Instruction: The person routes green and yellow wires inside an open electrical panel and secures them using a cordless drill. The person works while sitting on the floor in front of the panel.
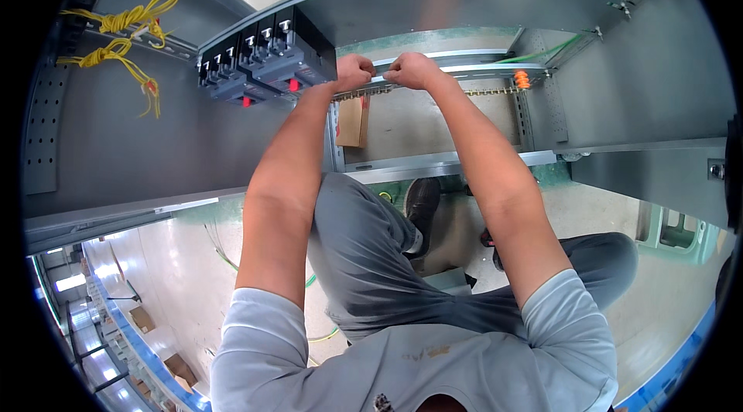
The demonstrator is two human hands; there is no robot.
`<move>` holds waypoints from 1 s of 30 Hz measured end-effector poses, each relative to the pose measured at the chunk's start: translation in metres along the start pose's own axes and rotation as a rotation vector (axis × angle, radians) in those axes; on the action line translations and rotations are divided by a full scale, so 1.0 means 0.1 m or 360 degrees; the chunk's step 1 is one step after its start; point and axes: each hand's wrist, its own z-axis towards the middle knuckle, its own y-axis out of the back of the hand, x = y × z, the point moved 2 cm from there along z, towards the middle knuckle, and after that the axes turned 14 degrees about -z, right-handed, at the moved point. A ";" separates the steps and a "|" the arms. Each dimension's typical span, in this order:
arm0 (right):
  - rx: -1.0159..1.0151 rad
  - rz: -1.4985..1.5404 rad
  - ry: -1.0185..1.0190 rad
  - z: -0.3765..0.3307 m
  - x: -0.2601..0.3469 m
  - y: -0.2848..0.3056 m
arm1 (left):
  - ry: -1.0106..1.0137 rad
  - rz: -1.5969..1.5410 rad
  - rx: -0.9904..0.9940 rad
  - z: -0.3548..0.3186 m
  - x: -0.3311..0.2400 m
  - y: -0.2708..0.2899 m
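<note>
Both my hands are at a metal rail [480, 74] that crosses the grey metal cabinet. My left hand [354, 73] is closed at the rail, just right of the dark circuit breakers [271, 64]. A short gap separates it from my right hand [412, 71], whose fingers are curled and pinched at the same rail. What lies between the fingertips of either hand is too small to make out. Below the rail runs a brass-coloured toothed strip [491, 92]. An orange ribbed insulator [522, 80] stands near the rail's right end.
Bundles of yellow wire [128, 17] hang at the left wall, more along the top. A green wire [549, 50] runs to the right wall. Inside the frame stands a cardboard box [353, 123]. A pale green plastic stool [679, 234] is on the floor at right.
</note>
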 end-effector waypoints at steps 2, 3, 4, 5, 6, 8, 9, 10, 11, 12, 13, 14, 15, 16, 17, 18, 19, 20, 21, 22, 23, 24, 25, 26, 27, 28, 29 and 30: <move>0.0038 0.0033 0.0028 0.07 -0.04 0.01 | -0.0053 0.0007 0.0009 0.07 0.05 0.09; 0.0069 0.0063 0.0005 0.05 -0.12 0.01 | -0.0086 0.0007 0.0054 0.08 0.03 0.05; 0.0166 0.0064 -0.0037 0.09 -0.17 0.02 | -0.0091 0.0036 -0.0037 0.09 0.02 0.05; 0.0118 0.0071 -0.0065 0.06 -0.22 0.01 | -0.0214 0.0130 -0.0300 0.04 0.00 0.05; 0.0068 0.0078 0.0000 0.07 -0.03 0.01 | -0.0518 0.0328 -0.0648 0.08 0.65 0.20; 0.0124 -0.0028 0.0055 0.15 -0.01 -0.01 | -0.0530 -0.0219 -0.1004 0.02 1.26 0.43; 0.0068 -0.0024 0.0017 0.15 -0.01 -0.04 | -0.0396 -0.0685 -0.0919 -0.04 1.42 0.57; 0.0014 -0.0025 -0.0023 0.13 -0.04 -0.04 | -0.0230 -0.1143 -0.0824 -0.09 1.50 0.67; 0.0033 0.0000 -0.0047 0.14 -0.04 -0.05 | -0.0028 -0.1590 -0.0741 -0.18 1.56 0.72; 0.0052 0.0019 -0.0070 0.16 -0.04 -0.05 | 0.0198 -0.2030 -0.0656 -0.23 1.55 0.70; 0.0074 0.0034 -0.0094 0.16 -0.08 -0.06 | 0.0240 -0.2051 -0.0521 -0.22 1.37 0.62; 0.0059 0.0047 -0.0139 0.13 -0.13 -0.06 | 0.0279 -0.2071 -0.0397 -0.21 1.11 0.54; 0.0040 0.0046 -0.0152 0.10 -0.10 -0.03 | 0.0304 -0.2099 -0.0308 -0.24 1.00 0.51; 0.0022 0.0045 -0.0164 0.07 -0.08 -0.01 | 0.0195 -0.2276 -0.0295 -0.25 0.99 0.51; 0.0055 0.0053 -0.0160 0.06 -0.07 0.02 | 0.0210 -0.2265 -0.0265 -0.26 0.97 0.51; 0.0088 0.0061 -0.0158 0.04 -0.05 0.04 | 0.0226 -0.2256 -0.0234 -0.28 0.95 0.51; 0.0123 0.0068 -0.0156 0.01 -0.03 0.06 | 0.0243 -0.2247 -0.0202 -0.29 0.94 0.50; 0.0117 0.0067 -0.0149 0.02 -0.04 0.06 | 0.0209 -0.2225 -0.0229 -0.30 0.89 0.48; 0.0111 0.0065 -0.0144 0.02 -0.05 0.06 | 0.0175 -0.2204 -0.0253 -0.30 0.84 0.43; 0.0106 0.0064 -0.0139 0.01 -0.06 0.06 | 0.0142 -0.2183 -0.0276 -0.29 0.79 0.40; 0.0105 0.0053 -0.0136 0.01 -0.03 0.07 | 0.0124 -0.2180 -0.0290 -0.29 0.81 0.42; 0.0104 0.0042 -0.0134 -0.01 -0.01 0.07 | 0.0107 -0.2178 -0.0304 -0.29 0.83 0.42; 0.0104 0.0031 -0.0131 -0.02 0.01 0.08 | 0.0090 -0.2176 -0.0317 -0.29 0.86 0.43; 0.0091 0.0027 -0.0134 -0.01 -0.01 0.08 | 0.0096 -0.2178 -0.0307 -0.27 0.87 0.43; 0.0079 0.0023 -0.0136 0.00 -0.01 0.07 | 0.0102 -0.2180 -0.0297 -0.25 0.89 0.44; 0.0067 0.0019 -0.0137 0.00 -0.01 0.05 | 0.0108 -0.2182 -0.0289 -0.23 0.91 0.45; 0.0075 0.0034 -0.0144 0.02 -0.04 0.05 | 0.0127 -0.2152 -0.0344 -0.17 0.88 0.44; 0.0083 0.0049 -0.0151 0.04 -0.06 0.03 | 0.0146 -0.2122 -0.0400 -0.11 0.85 0.42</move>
